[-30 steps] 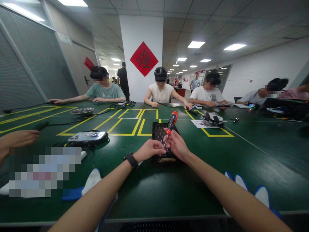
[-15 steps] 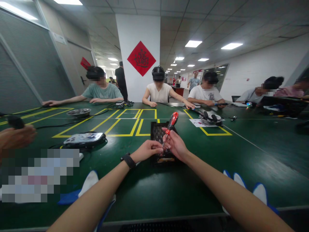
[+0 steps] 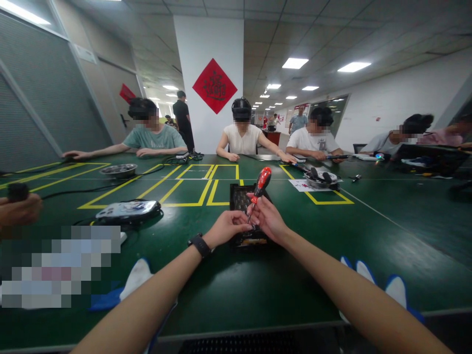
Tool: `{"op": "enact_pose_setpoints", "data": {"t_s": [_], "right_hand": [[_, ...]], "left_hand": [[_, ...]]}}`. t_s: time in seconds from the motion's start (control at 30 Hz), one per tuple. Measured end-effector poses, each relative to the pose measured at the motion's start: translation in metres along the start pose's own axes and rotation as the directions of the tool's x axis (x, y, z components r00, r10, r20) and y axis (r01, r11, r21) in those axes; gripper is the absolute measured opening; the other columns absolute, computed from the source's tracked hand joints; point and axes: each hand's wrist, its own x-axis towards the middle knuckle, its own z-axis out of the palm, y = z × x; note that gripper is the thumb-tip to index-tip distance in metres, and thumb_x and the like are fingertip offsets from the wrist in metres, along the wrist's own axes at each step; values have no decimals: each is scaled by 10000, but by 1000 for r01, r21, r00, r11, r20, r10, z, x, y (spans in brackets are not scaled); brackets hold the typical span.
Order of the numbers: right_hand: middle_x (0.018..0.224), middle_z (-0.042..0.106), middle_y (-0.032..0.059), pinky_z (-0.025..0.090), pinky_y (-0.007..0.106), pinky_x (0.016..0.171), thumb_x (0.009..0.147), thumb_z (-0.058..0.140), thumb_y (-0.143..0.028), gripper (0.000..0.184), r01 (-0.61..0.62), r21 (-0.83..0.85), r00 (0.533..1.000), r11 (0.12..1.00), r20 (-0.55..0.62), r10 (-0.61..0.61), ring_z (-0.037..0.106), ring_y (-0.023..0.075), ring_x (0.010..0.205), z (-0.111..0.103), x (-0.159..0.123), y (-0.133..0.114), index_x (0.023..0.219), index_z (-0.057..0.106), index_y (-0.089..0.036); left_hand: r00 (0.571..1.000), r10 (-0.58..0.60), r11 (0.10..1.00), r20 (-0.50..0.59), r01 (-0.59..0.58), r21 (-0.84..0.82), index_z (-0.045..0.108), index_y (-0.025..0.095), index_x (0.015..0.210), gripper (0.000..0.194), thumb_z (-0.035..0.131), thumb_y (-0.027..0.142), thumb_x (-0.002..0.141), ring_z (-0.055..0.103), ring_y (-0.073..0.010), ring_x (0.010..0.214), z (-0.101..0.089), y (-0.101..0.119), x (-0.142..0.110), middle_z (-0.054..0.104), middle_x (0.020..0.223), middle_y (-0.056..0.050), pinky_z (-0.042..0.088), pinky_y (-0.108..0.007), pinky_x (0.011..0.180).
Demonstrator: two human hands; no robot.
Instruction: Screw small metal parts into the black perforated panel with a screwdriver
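My right hand [image 3: 272,220] is closed around the lower part of a screwdriver [image 3: 263,181] with a red and black handle. The handle points up and leans right; its thin metal shaft runs down to the left. My left hand [image 3: 229,229], with a dark band on the wrist, pinches with thumb and fingers at the shaft's lower end. Whether those fingers hold the tip or a small part is hidden. Beneath both hands lies a black tray-like case [image 3: 236,193] with a patterned inside, partly covered by my fingers.
Blue and white gloves lie at left [image 3: 138,276] and right [image 3: 396,294]. A handheld device [image 3: 127,210], a metal bowl [image 3: 118,170] and a bowl with dark items [image 3: 321,181] stand on the green table [image 3: 313,255]. Several people sit opposite; another person's hand [image 3: 22,209] is at far left.
The screwdriver and my right hand have shifted slightly, with the handle a little higher. My left fingers stay at the shaft's lower end. The hand at far left has drawn further left.
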Motion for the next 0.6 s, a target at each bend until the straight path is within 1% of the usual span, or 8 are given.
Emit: {"op": "enact_pose_setpoints", "data": {"t_s": [0.07,0.17,0.27,0.33,0.4,0.5,0.6], "right_hand": [[715,557,5,346,217,474,830,433,-447,379,-13,20,1000,1000,-9,14,349,62,454,-2,1,1,1117,494,-206],[732,553,5,359,225,476,839,414,-446,371,-32,73,999,997,-13,33,321,56,443,-6,3,2,1093,513,-193],[705,525,-11,338,211,460,845,428,-406,329,-32,105,999,994,10,31,295,47,433,-8,3,3,1078,524,-195],[674,497,-25,325,204,449,849,428,-398,314,-24,108,1000,994,21,22,279,43,424,-7,3,3,1076,524,-203],[658,481,-33,324,204,444,849,422,-409,314,-17,106,1000,994,17,16,273,44,418,-6,2,2,1075,521,-215],[671,488,-29,333,207,446,844,420,-428,324,-4,94,1000,996,-9,4,294,52,429,-4,2,2,1083,509,-229],[693,508,-18,346,213,452,844,414,-434,339,17,65,1000,998,-15,-16,320,56,439,-4,3,3,1098,498,-226]], "left_hand": [[998,-24,998,56,28,-64,642,84,836,303,670,339,674,537,-90,598,-2,0,0,633,699,-41,425,-213,612],[984,-43,987,172,69,-146,647,73,893,320,621,343,726,566,-108,651,-5,0,-2,661,778,-80,445,-246,676],[966,-55,987,254,91,-134,652,71,912,340,587,364,752,582,-125,689,-7,1,-3,672,827,-100,449,-264,709],[967,-46,992,249,74,-102,656,77,901,336,583,369,753,582,-129,706,-7,2,-3,672,830,-97,445,-260,712],[979,-29,996,202,45,-74,656,88,887,315,611,358,731,574,-125,712,-5,3,-2,667,823,-80,436,-244,700],[993,-20,999,120,25,-40,650,96,870,309,667,337,678,552,-104,666,-2,3,-2,645,759,-43,421,-216,648],[995,-31,999,98,35,-38,650,91,862,318,686,330,656,533,-86,612,-2,3,-1,624,700,-26,412,-200,602]]}}
